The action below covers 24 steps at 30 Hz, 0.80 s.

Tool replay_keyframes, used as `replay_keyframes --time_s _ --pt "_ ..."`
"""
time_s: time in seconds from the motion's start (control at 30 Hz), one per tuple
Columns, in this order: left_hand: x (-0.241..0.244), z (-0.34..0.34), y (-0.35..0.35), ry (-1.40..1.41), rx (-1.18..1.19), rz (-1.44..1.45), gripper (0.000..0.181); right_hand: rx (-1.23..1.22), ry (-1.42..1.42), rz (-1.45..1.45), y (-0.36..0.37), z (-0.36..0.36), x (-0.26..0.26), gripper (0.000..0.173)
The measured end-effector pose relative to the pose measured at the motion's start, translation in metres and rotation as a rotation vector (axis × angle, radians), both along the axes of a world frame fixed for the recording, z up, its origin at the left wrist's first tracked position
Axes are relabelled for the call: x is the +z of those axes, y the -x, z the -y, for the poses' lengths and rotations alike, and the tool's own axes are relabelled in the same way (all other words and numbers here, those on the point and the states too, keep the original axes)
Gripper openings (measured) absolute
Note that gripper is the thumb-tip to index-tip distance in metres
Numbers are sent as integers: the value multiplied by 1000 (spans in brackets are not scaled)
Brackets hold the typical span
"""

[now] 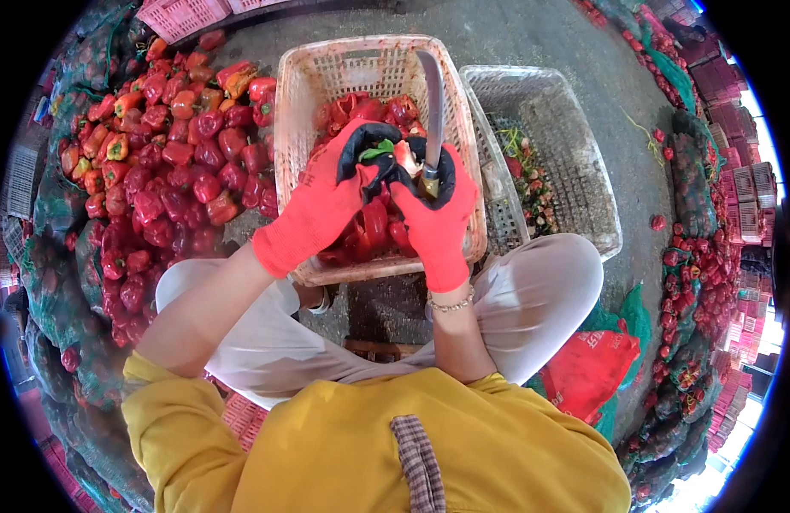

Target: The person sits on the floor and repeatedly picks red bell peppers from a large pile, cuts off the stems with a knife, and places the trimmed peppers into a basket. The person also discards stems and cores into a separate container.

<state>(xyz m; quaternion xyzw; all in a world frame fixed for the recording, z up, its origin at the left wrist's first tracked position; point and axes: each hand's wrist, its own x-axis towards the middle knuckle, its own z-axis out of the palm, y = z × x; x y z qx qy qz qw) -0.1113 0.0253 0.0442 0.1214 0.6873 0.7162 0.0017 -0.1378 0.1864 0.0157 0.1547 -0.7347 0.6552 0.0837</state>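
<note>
Above a dirty pale plastic crate (376,43), my two hands meet in red gloves with black-coated fingers. My right hand (443,199) grips a curved-blade knife (431,96) by its handle, blade pointing away from me. A whitish-red piece of pepper (406,157) shows between the hands; which fingers bear it is partly hidden. In my left hand (336,176) the fingers curl around a pepper piece with a green stem or leaf (377,150), mostly covered by the glove. Red pepper pieces (374,221) lie in the crate below.
Whole red peppers (177,154) are heaped on the floor at left, beside green mesh sacks (61,308). A second crate (584,160) at right holds stem and core scraps (537,192). A red bag (590,372) lies by my right knee. More filled sacks (687,186) line the right.
</note>
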Motion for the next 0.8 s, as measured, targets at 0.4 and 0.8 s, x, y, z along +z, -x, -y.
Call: replay_keyframes --time_s 0.4,0.8 --pt "12 6 6 574 166 -351 38 -49 400 125 -8 16 -6 22" --pt "-4 6 1 736 148 -454 54 3 398 373 -7 3 -2 18"
